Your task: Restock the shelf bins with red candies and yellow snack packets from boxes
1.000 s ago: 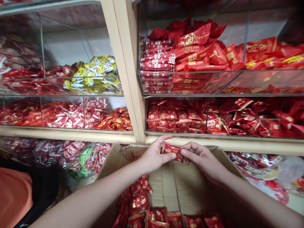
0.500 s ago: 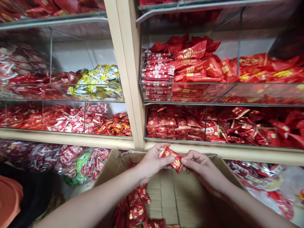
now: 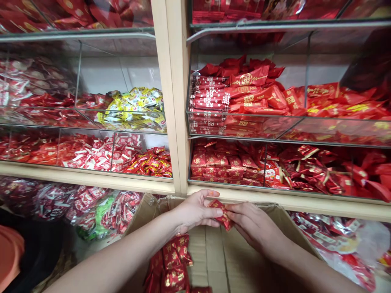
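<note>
A small red packet with gold print is held over an open cardboard box. My left hand grips its left side, thumb on top. From the right, my right hand has its fingers pressed together against the packet's right end; its thumb is hidden. Similar red and gold packets lie in the box at its left side, below my left forearm.
Wooden-framed shelves with clear fronts stand behind the box, filled with red packets and yellow-white ones. Bagged goods lie left and right of the box. A dark and orange object is at lower left.
The packet has turned and sits slightly lower. My right hand has rolled over, its back now facing up. The view has shifted a little.
</note>
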{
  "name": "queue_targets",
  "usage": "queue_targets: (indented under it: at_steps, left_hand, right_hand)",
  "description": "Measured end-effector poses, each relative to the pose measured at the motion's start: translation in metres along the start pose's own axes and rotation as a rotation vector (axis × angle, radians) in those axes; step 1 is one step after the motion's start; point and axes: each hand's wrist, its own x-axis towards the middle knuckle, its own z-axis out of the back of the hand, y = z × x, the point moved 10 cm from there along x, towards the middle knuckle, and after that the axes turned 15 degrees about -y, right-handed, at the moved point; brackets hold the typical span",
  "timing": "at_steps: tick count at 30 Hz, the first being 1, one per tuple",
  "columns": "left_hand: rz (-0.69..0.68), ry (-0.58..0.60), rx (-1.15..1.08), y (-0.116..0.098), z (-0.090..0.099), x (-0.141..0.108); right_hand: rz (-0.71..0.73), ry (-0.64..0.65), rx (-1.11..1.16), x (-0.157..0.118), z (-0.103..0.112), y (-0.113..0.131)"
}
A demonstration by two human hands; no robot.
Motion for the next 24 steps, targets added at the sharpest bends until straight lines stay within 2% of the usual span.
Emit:
queue_targets:
  at_steps: [4, 7, 9, 11, 14, 16, 18, 21, 24]
  left_hand:
    - [-0.015, 0.138, -0.153, -0.017, -0.009, -0.007]
    - [-0.048, 0.165, -0.168, -0.024, -0.010, -0.007]
    - [-0.048, 0.149, -0.112, -0.020, -0.008, -0.005]
    - [-0.025, 0.160, -0.037, -0.009, -0.009, -0.003]
    - [0.027, 0.219, 0.088, 0.012, -0.017, -0.005]
    - [0.050, 0.249, 0.191, 0.026, -0.022, -0.006]
    - [0.059, 0.267, 0.288, 0.037, -0.026, -0.006]
    - [0.071, 0.281, 0.392, 0.051, -0.027, -0.005]
    - [0.088, 0.304, 0.456, 0.061, -0.026, -0.003]
  right_hand:
    - [0.071, -0.135, -0.104, 0.014, 0.027, -0.005]
    - [0.147, -0.197, -0.353, 0.039, 0.045, -0.022]
    - [0.177, -0.202, -0.575, 0.061, 0.047, -0.038]
    - [0.160, -0.130, -0.768, 0.081, 0.038, -0.061]
    - [0.046, 0.076, -0.938, 0.099, 0.013, -0.103]
    - [-0.033, 0.143, -0.972, 0.106, 0.000, -0.126]
    - [-0.114, 0.107, -0.965, 0.113, -0.004, -0.143]
    - [-0.322, 0.028, -0.897, 0.115, -0.001, -0.173]
    - [-0.482, 0.077, -0.804, 0.108, -0.002, -0.200]
